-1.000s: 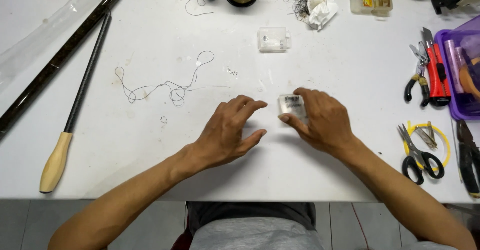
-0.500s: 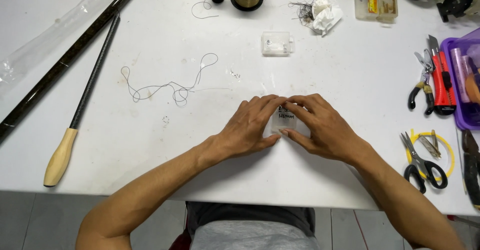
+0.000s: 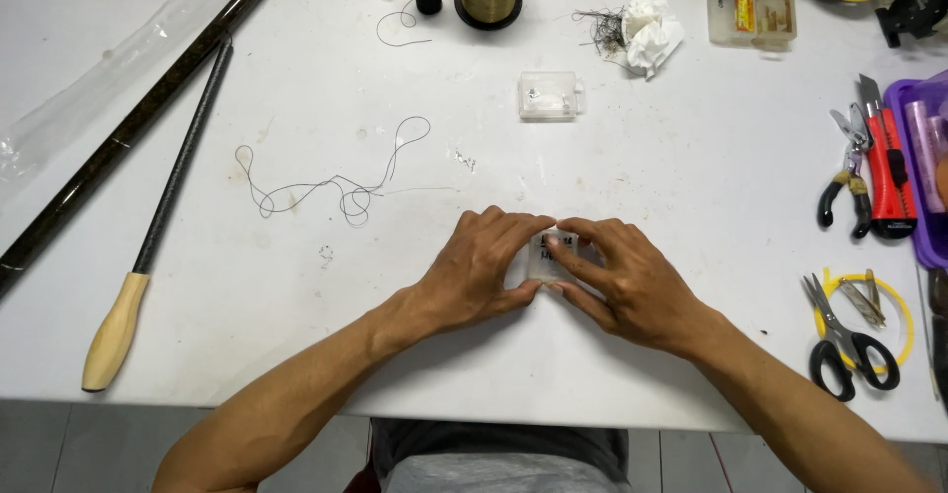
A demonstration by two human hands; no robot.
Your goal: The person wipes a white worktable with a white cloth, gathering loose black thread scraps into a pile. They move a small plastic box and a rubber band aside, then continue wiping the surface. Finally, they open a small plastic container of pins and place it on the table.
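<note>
Here we have both hands together on a small clear plastic box (image 3: 546,259) near the front edge of the smooth white counter (image 3: 691,157). Our left hand (image 3: 479,271) closes on its left side, fingers curled over the top and thumb beneath; our right hand (image 3: 627,281) grips the right side, its fingertips (image 3: 568,246) pressing the lid. The box looks flat and rectangular, though most of it is hidden, so we cannot tell whether it is open. A second clear box (image 3: 548,95) of similar shape sits farther back. To the left, a thin dark line (image 3: 331,177) lies in loose curls, and beyond it a slim black rod with a pale wooden handle (image 3: 117,330). Well to the right lie black-handled scissors (image 3: 849,340) and a crumpled white tissue (image 3: 652,34).
</note>
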